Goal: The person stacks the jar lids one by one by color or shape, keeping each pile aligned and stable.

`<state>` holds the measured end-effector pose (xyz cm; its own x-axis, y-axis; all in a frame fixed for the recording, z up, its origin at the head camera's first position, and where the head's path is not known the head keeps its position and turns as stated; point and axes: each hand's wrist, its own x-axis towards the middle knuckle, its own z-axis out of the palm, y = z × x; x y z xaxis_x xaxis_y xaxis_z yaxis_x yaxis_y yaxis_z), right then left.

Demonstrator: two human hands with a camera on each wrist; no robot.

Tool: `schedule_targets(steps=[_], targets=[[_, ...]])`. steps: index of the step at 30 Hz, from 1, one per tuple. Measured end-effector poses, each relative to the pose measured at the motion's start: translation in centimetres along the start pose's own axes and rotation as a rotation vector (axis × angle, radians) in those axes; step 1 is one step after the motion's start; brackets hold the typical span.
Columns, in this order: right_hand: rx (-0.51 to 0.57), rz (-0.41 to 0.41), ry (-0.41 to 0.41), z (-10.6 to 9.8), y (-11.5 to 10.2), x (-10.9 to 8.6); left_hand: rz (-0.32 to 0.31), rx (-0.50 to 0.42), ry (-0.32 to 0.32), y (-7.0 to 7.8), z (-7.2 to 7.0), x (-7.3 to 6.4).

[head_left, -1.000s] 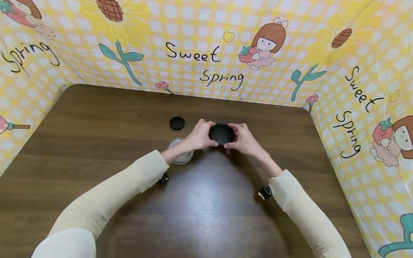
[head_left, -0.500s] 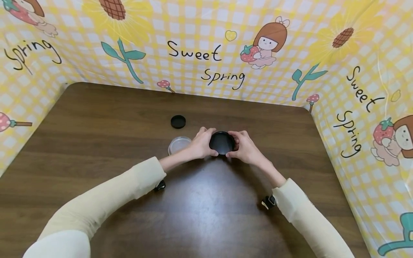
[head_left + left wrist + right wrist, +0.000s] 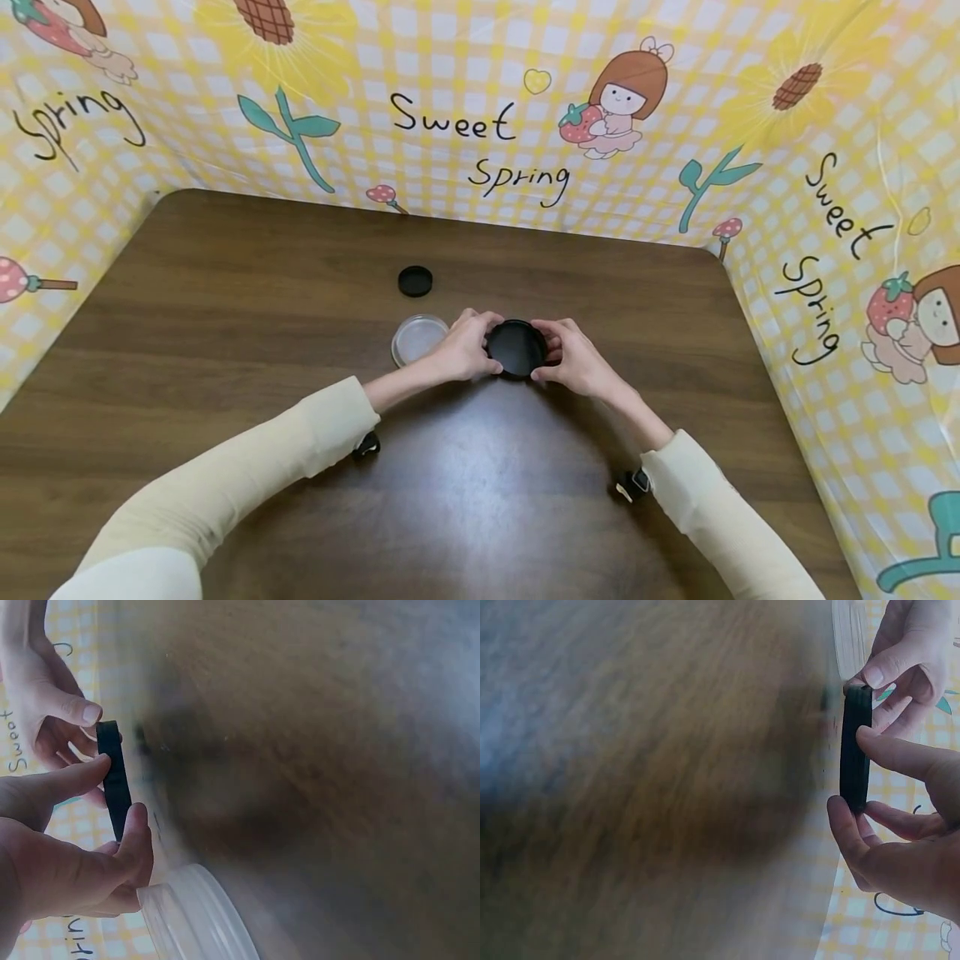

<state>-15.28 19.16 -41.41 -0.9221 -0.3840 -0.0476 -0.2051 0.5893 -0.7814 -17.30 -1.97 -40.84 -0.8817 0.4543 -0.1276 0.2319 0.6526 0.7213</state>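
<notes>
Both hands hold a large round black lid (image 3: 517, 348) between them, its hollow side with the raised rim showing in the head view. My left hand (image 3: 468, 347) grips the left edge, thumb at the near side and fingers at the far side. On the opposite edge my right hand (image 3: 573, 357) pinches the rim in the same way. Seen edge-on in both wrist views, the lid (image 3: 115, 780) is a thin dark band held over the table. A clear plastic jar (image 3: 417, 337) stands just left of the left hand, partly covered by it.
Behind the jar, a smaller black round lid (image 3: 416, 282) lies on the brown wooden table (image 3: 262, 333). A yellow checked cloth (image 3: 450, 58) with printed figures hangs along the back and both sides of the table.
Both hands have moved toward the front of the table, carrying the large black lid between them. More of the clear jar shows now past the left forearm.
</notes>
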Motion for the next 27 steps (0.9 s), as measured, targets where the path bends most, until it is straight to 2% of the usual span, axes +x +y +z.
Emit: schedule_targets(steps=[9,17,27], targets=[[0.049,0.032,-0.004,0.17,0.67,-0.16,-0.003,0.006,0.007,-0.07,0.67,-0.06],[0.028,0.055,-0.027,0.20,0.82,-0.03,-0.010,0.029,-0.009,-0.11,0.90,-0.04],[-0.028,0.022,-0.037,0.27,0.81,0.04,0.000,0.057,-0.019,-0.24,1.06,0.03]])
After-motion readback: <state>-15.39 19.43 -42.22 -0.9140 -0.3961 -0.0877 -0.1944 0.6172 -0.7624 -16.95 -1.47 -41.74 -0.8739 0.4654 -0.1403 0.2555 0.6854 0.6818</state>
